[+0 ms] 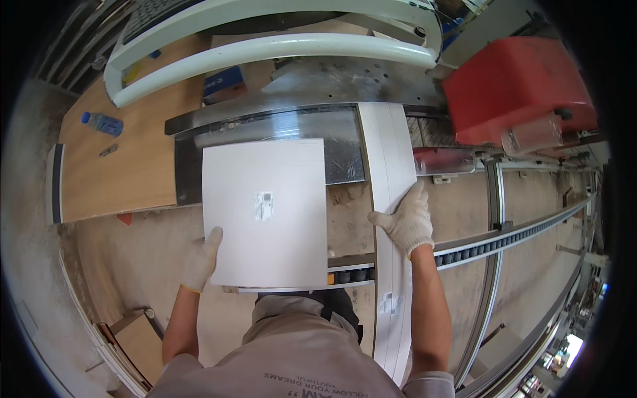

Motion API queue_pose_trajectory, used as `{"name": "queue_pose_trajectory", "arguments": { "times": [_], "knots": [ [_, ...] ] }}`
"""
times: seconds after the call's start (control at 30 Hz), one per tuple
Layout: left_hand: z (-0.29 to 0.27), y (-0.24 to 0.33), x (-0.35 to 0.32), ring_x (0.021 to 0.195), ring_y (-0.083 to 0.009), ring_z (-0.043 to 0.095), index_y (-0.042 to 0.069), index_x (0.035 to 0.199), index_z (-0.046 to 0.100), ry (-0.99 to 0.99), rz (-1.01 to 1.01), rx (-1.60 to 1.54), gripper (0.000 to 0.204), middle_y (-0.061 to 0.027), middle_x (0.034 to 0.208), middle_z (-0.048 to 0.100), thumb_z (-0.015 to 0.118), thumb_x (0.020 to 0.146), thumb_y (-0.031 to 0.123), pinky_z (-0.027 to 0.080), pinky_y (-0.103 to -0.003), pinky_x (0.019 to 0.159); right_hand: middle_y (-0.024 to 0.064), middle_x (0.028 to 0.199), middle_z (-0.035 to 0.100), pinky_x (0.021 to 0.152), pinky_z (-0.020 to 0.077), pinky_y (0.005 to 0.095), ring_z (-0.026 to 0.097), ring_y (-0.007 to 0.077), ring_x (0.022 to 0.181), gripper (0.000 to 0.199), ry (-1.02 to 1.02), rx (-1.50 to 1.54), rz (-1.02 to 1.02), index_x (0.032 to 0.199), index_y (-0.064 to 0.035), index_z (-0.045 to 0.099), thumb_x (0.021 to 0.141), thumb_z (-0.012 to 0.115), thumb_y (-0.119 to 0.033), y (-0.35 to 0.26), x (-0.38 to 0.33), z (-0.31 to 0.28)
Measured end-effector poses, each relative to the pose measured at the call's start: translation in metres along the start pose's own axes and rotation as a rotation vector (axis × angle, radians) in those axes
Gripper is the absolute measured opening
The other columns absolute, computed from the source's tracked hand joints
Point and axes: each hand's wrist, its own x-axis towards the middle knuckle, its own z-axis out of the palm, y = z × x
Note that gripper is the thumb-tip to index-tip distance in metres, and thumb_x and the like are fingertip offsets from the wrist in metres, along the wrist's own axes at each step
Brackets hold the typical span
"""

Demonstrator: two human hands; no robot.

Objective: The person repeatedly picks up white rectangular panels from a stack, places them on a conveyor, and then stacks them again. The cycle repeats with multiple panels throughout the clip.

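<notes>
A white rectangular panel (265,179) with a small printed label lies partly over the dark machine bed (345,156) and reaches back toward my body. My left hand (201,264), in a pale knit glove, grips the panel's near left edge. Its thumb shows on top, while the other fingers are hidden. Right of the panel runs a long, narrow white board (388,149) with lengthwise lines and a label near my body. My gloved right hand (410,219) clasps this board across its width, thumb on the face and fingers along the right edge.
A red machine housing (517,93) stands at the far right. Beyond the bed is a pale tubular guard (285,50). A roller rail (511,237) runs rightward. On the brown board (119,169) at left lie a blue-capped bottle (103,124) and a small metal tool (108,150).
</notes>
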Motion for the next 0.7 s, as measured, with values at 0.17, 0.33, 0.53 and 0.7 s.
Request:
{"name": "queue_pose_trajectory", "arguments": {
  "times": [0.17,0.33,0.53,0.7],
  "knots": [
    [0.031,0.029,0.054,0.129,-0.0232,0.062,-0.009,0.146,0.059,-0.041,0.050,-0.162,0.076,-0.0156,0.141,0.068,0.050,0.111,0.057,0.047,-0.035,0.109,0.0347,0.144,0.047,0.110,0.0506,0.0476,0.053,0.0491,0.133,0.148,0.018,-0.001,-0.011,0.159,0.0159,0.013,0.058,0.100,-0.049,-0.008,0.017,-0.002],
    [0.089,0.051,0.085,0.123,-0.0249,0.063,-0.009,0.144,0.060,-0.009,0.027,-0.064,0.074,-0.0148,0.136,0.069,0.049,0.112,0.056,0.048,-0.036,0.107,0.0347,0.143,0.047,0.113,0.0492,0.0470,0.051,0.0484,0.137,0.148,-0.069,0.068,0.047,0.161,0.0153,0.010,0.060,0.100,-0.046,0.015,0.042,-0.024],
    [0.149,0.090,0.090,0.124,-0.0236,0.062,-0.010,0.146,0.057,0.020,0.017,-0.087,0.073,-0.0148,0.137,0.068,0.050,0.112,0.054,0.046,-0.034,0.108,0.0343,0.148,0.044,0.116,0.0475,0.0465,0.049,0.0480,0.140,0.141,-0.135,0.065,0.119,0.160,0.0138,0.013,0.065,0.100,-0.043,0.032,0.075,-0.043],
    [0.177,0.109,0.108,0.126,-0.0231,0.060,-0.010,0.146,0.056,0.019,-0.032,-0.113,0.072,-0.0151,0.139,0.066,0.050,0.113,0.053,0.045,-0.034,0.109,0.0342,0.150,0.045,0.114,0.0503,0.0459,0.054,0.0466,0.138,0.132,-0.233,0.119,0.107,0.159,0.0135,0.017,0.070,0.098,-0.041,0.049,0.113,-0.057]
  ]
}}
